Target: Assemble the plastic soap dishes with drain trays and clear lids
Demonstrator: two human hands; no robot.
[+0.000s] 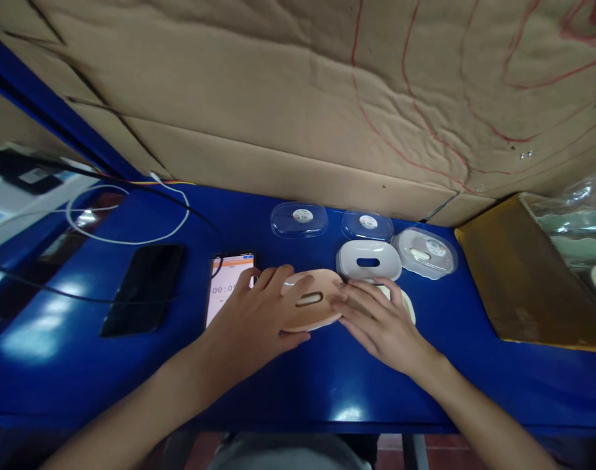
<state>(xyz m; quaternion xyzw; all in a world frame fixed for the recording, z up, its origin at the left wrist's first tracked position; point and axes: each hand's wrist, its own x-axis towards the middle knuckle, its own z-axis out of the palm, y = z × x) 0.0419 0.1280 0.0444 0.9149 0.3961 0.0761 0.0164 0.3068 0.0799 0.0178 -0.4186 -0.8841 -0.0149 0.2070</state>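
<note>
A peach-coloured oval piece (322, 313), shaped like a shallow dish with a slot in its middle, is gripped between my two hands above the blue table. Something whitish shows through the slot. My left hand (258, 307) holds its left end, thumb at the near edge and fingers over the top. With its fingertips, my right hand (383, 320) grips the right end. Behind my right hand lies a cream oval piece (406, 307), mostly hidden. Just beyond stands a white oval piece (369, 251) with a similar slot.
Two clear lids (282, 225) with round stickers lie at the back. A lidded clear-topped case (412, 261) sits right of them, near a cardboard box (533, 287) with plastic-wrapped parts. Left are a lit phone (219, 281), a dark phone (143, 287) and loose cables (175, 225).
</note>
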